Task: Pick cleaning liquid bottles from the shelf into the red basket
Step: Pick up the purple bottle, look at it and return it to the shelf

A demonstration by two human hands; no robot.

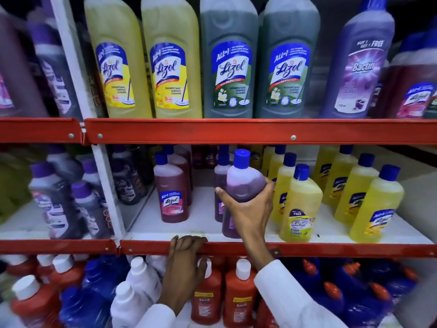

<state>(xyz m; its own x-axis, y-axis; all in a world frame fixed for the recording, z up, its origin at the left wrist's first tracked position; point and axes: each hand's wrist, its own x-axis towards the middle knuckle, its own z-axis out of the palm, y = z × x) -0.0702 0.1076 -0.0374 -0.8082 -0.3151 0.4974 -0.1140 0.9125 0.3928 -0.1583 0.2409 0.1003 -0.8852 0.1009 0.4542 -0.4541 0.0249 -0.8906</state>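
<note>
While the right hand [246, 209] wraps its fingers and thumb around the middle of a purple plastic cleaning-liquid bottle with a blue cap [243, 185], the step in hand looks like the lift off the middle shelf: the bottle tilts, cap toward twelve o'clock, its base at or just above the white shelf board [201, 223] (contact is hard to judge). The left hand [186, 261] holds no bottle; its fingers curl over the red metal front rail of that shelf [331, 249], at about eight o'clock from the held bottle, seemingly for support.

Close neighbours crowd the grip: a second purple bottle [220, 185] just behind at ten o'clock, a dark red Lizol bottle with a blue cap [172, 195] further off at nine, and a yellow Bactin floor-cleaner bottle [300, 207] just beside at three.

The red basket is not in view, so the next move probably calls for drawing the bottle out toward six o'clock, clear of the rail and the yellow bottle, then lowering it to wherever the basket sits.
</note>
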